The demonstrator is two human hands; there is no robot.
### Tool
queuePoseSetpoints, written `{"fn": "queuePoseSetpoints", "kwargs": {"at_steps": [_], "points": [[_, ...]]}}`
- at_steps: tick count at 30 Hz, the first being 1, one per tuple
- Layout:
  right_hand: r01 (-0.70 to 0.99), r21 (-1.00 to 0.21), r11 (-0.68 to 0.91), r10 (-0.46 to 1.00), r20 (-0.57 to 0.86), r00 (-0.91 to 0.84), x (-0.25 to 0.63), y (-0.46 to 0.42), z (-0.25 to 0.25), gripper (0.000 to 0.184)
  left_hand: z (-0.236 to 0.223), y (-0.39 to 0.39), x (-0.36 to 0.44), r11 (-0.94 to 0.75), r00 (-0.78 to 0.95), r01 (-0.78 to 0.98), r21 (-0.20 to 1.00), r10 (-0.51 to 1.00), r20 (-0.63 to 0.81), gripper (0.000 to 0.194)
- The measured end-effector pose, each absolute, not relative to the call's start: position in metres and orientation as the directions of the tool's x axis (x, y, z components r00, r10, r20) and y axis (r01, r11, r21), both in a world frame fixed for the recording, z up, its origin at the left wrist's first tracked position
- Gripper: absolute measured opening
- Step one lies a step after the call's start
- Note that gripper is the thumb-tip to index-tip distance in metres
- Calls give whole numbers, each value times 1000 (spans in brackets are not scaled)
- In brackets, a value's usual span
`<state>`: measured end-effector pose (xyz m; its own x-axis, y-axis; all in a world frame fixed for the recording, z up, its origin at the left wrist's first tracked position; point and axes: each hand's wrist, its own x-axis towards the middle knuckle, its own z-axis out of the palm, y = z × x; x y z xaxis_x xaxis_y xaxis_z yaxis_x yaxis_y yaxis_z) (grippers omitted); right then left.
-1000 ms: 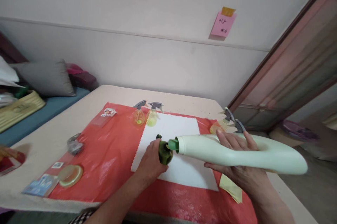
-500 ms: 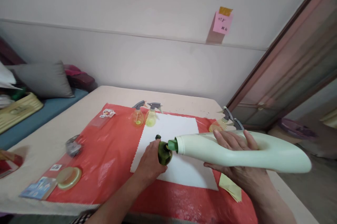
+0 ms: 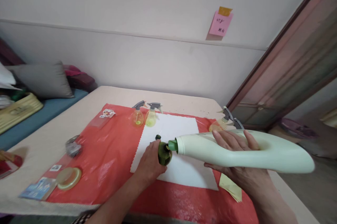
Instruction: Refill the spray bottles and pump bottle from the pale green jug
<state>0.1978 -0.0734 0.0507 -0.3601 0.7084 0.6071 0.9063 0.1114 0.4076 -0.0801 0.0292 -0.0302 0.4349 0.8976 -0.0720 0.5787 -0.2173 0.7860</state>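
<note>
My left hand is wrapped round a small dark green bottle above a white sheet. A large pale green bottle, held nearly level, lies in my right hand, with fingers over its top and the palm beneath. Its green spout points left and meets the small bottle's mouth. Whether liquid is flowing I cannot make out. Just beyond my left fingers a small dark green piece shows on the sheet.
Two spray bottles stand at the back, with more grey spray heads at the right. On the red cover are a round lid, a blue packet, a crumpled grey item and a folded yellow cloth.
Both bottles and both hands hold almost the same position. The large bottle's base end has shifted slightly right. The pink note on the wall has swung a little.
</note>
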Motion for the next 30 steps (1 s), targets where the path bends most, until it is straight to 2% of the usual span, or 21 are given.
{"fn": "queuePoseSetpoints", "kwargs": {"at_steps": [6, 17, 30], "points": [[899, 424, 109, 708, 601, -369, 197, -74, 52, 91, -32, 29, -80, -219, 436, 577, 786, 897, -70, 74], [878, 469, 96, 699, 596, -395, 197, -76, 53, 92, -33, 29, -80, -215, 433, 579, 787, 898, -74, 85], [900, 424, 101, 722, 591, -359, 193, -77, 56, 91, -31, 30, -80, -233, 443, 593, 771, 894, -70, 80]]}}
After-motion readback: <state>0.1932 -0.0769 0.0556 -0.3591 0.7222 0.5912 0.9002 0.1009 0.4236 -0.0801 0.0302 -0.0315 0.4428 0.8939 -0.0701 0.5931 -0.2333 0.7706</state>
